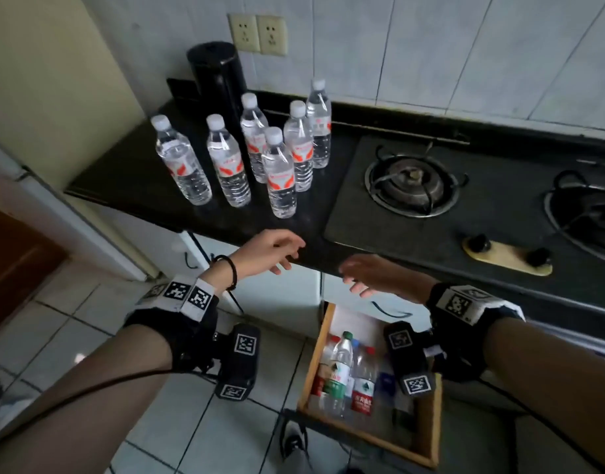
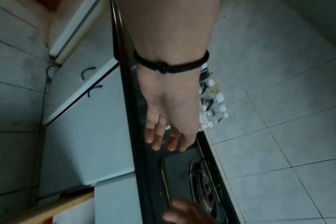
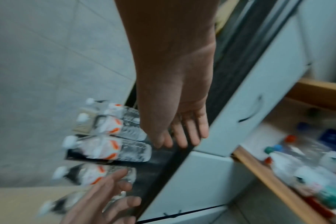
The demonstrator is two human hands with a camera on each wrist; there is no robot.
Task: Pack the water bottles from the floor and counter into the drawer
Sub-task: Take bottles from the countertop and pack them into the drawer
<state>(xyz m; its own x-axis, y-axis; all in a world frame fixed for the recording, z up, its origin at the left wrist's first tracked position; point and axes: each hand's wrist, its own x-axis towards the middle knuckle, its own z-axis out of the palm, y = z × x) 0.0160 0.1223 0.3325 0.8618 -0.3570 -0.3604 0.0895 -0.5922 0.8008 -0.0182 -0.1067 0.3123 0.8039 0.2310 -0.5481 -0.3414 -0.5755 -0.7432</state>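
Note:
Several clear water bottles (image 1: 280,174) with white caps and red-orange labels stand upright on the black counter (image 1: 130,172); the right wrist view shows them blurred (image 3: 115,150). My left hand (image 1: 277,251) hovers over the counter's front edge just below the nearest bottle, fingers relaxed and empty. My right hand (image 1: 366,273) hangs beside it, palm turned inward, also empty. Under the hands the wooden drawer (image 1: 427,436) stands pulled out, with several bottles (image 1: 340,371) lying inside, with green, red and blue caps.
A black cylinder (image 1: 219,77) stands behind the bottles by the wall sockets. A gas hob (image 1: 414,181) fills the counter to the right. White cabinet fronts (image 1: 284,295) sit under the counter. Light floor tiles (image 1: 72,323) spread to the left.

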